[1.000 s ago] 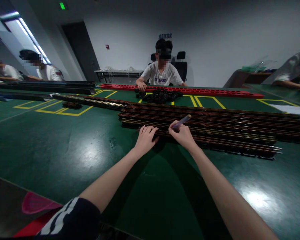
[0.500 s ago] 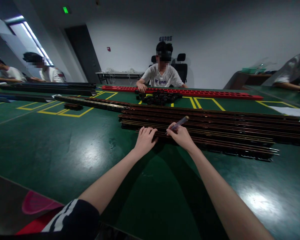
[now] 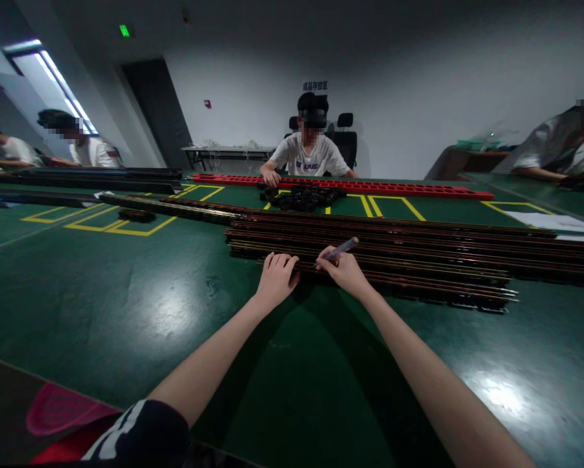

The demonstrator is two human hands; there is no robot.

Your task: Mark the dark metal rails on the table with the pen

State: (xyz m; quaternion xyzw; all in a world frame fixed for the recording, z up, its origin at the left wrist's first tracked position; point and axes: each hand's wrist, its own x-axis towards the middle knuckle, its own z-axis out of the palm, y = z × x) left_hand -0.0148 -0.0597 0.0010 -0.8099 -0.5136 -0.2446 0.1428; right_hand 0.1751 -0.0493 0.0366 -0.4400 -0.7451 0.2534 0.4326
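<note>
A stack of long, thin, dark metal strips (image 3: pixel 408 247) with brownish and golden edges lies across the green table in front of me. My left hand (image 3: pixel 276 281) is at the near edge of the stack, its fingers bent over the front strip and its thumb on the near side. Just right of it, my right hand (image 3: pixel 344 272) pinches a slim, pen-shaped tool (image 3: pixel 343 247) with a translucent purplish handle. The tool leans up to the right, and its lower end points down at the front strip. Whether that tip touches the strip cannot be made out.
Beyond the stack lie a pile of black parts (image 3: pixel 301 196) and a long red slotted rail (image 3: pixel 393 188). A co-worker (image 3: pixel 311 153) sits opposite, one hand by the pile. Dark bars (image 3: pixel 91 179) lie at the left, white paper (image 3: pixel 555 221) at the right. A pink basket (image 3: pixel 62 409) stands below the table edge.
The whole view has shifted slightly, so things appear a little further left. Both hands keep their places at the front strip, with the tool still in my right hand.
</note>
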